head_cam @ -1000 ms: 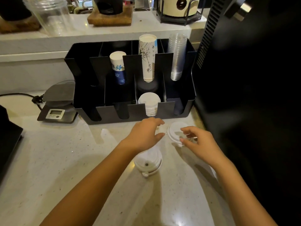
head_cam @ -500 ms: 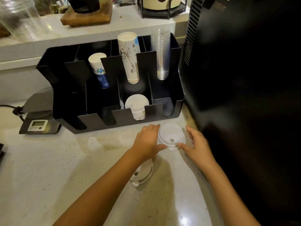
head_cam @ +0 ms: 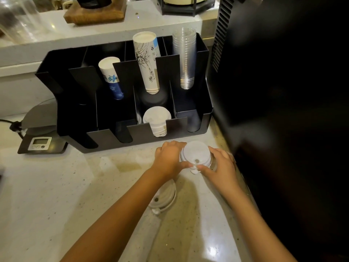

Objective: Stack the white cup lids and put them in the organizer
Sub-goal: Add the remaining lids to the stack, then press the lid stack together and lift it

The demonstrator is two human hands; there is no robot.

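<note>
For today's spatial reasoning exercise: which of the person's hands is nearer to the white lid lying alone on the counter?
Left. The left hand is just beyond the lone lid, its forearm crossing over it; the right hand is farther off to the right.

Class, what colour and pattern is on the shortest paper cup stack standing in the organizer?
White on top with a blue swirl band, dark blue below; clearest in the head view.

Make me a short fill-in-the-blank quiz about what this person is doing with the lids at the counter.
1. Both hands hold a white lid just in front of the black ____.
2. A second white lid lies on the counter under the ____ forearm.
3. The stack of clear plastic cups stands in the organizer's far ____ compartment.

Missing words: organizer; left; right
</note>
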